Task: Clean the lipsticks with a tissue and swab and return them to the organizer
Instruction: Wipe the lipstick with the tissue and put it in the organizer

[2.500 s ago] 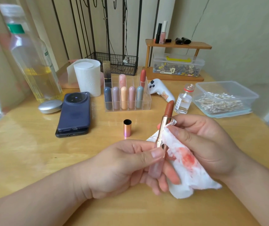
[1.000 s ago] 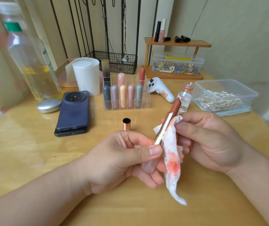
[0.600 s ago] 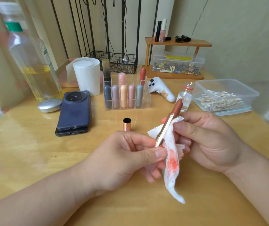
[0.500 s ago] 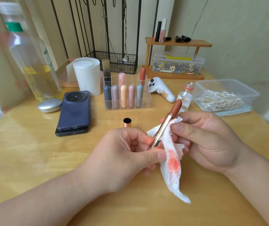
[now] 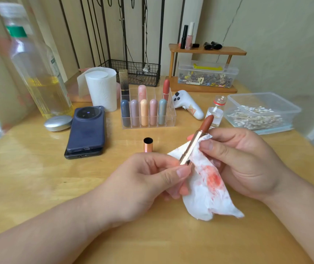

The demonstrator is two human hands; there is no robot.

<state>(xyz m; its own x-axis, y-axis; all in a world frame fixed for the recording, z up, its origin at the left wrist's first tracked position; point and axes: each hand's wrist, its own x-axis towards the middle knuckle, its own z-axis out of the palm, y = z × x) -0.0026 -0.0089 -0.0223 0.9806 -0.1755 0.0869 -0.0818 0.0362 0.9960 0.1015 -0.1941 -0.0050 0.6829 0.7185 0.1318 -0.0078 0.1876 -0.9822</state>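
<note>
The lipstick (image 5: 194, 144), held over the table (image 5: 38, 178), tilted bullet-up toward the right, its base pinched in the left hand (image 5: 142, 183), its metal collar pinched through the stained tissue (image 5: 207, 185) by the right hand (image 5: 243, 162).

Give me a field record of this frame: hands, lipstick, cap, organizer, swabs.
left hand: pinches the base of the lipstick
right hand: presses the tissue against the lipstick's metal tube
lipstick: uncapped, brown bullet extended, tilted
tissue: stained red
cap: upright on the table, open end up, apart from both hands
organizer: clear, five capped lipsticks in front row
cotton swabs: in a clear tub
</note>
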